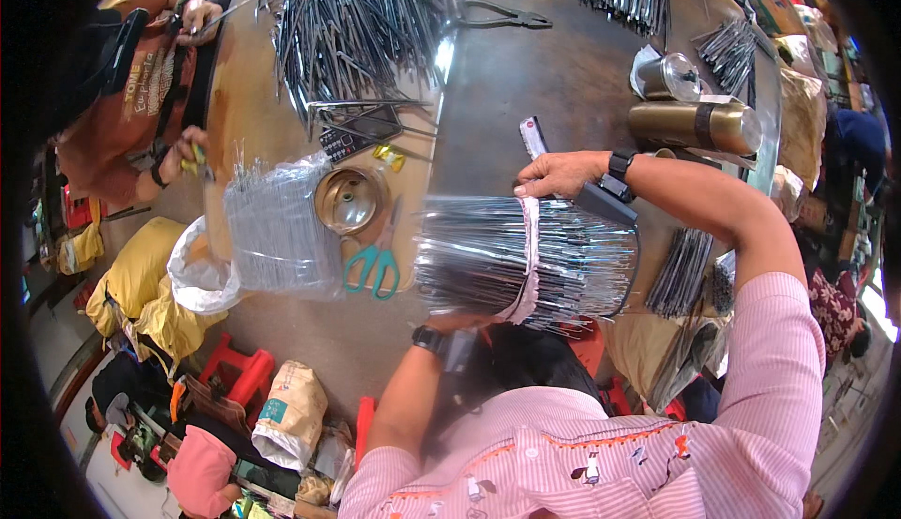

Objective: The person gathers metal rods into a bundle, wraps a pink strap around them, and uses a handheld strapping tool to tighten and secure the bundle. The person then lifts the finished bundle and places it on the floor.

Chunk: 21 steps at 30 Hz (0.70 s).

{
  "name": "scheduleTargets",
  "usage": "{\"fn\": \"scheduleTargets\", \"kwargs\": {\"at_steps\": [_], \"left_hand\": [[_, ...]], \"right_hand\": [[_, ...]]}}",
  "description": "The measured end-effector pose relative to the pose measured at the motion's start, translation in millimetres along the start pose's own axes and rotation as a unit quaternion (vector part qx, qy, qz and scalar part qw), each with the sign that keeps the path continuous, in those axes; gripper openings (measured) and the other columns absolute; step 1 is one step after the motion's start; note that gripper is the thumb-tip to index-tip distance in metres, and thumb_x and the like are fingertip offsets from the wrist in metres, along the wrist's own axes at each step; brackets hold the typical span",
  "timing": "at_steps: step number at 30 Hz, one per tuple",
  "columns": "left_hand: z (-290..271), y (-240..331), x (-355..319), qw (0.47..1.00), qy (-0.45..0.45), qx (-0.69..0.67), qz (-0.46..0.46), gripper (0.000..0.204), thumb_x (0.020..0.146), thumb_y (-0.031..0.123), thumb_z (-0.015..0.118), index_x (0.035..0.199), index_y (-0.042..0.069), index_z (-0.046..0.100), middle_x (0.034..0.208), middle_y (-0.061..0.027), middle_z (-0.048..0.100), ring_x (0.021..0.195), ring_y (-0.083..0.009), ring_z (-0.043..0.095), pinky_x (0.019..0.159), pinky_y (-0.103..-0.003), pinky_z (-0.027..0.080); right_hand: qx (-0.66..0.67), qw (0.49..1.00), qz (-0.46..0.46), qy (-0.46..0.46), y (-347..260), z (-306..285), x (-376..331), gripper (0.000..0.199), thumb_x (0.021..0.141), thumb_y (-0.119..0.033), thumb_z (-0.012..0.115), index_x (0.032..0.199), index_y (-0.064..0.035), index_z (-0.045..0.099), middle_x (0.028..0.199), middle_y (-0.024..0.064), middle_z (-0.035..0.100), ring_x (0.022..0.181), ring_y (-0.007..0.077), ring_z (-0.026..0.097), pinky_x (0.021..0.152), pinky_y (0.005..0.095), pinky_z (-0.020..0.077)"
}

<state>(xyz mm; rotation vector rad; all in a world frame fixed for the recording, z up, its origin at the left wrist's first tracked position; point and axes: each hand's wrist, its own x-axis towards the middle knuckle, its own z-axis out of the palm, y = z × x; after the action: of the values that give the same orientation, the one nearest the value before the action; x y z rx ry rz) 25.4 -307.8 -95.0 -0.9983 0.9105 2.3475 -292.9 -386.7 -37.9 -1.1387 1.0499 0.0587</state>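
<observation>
A wide, flat bundle of thin shiny rods (582,256) lies across the table's near edge in front of me. A pale pink-and-white strip (531,251) runs over its middle. My right hand (556,174) is closed on the far edge of the bundle, its thumb and fingers by the strip's far end. At the near edge, my left hand (462,321) grips the bundle by the strip's other end; its fingers are mostly hidden beneath. Just beyond my right hand lies a narrow white-topped object (532,136). Teal-handled scissors (372,270) lie left of the bundle.
Left stand a round metal tin (351,200) and a clear plastic bag of thin rods (282,228). Dark rods (347,31) pile up at the far side, near pliers (507,16). A gold flask (694,127) lies right. Another person's hand (192,151) works at the left edge.
</observation>
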Motion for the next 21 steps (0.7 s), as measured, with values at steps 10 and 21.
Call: {"fn": "scheduleTargets", "kwargs": {"at_steps": [10,21], "left_hand": [[3,-10,-14,1.0,-0.013,-0.02,0.014,0.014,0.086,0.023,0.069,0.09,0.01,0.066,0.069,0.0041,0.052,0.054,-0.0062,0.041,0.048,-0.023,0.031],[17,-15,-24,0.985,-0.013,-0.16,0.058,0.01,0.084,0.017,0.069,0.09,0.011,0.064,0.068,0.005,0.05,0.053,-0.0056,0.04,0.047,-0.022,0.029]], "right_hand": [[-0.156,0.986,0.02,0.05,-64,-15,-33,0.036,0.093,-0.033,0.057,0.094,0.0018,0.066,0.078,0.0172,0.064,0.076,0.0311,0.061,0.072,0.0414,0.0468],[-0.166,0.949,0.0,0.269,-116,28,-94,0.039,0.09,-0.031,0.054,0.087,0.0065,0.065,0.075,0.0245,0.062,0.073,0.0366,0.063,0.07,0.0442,0.0484]]}}
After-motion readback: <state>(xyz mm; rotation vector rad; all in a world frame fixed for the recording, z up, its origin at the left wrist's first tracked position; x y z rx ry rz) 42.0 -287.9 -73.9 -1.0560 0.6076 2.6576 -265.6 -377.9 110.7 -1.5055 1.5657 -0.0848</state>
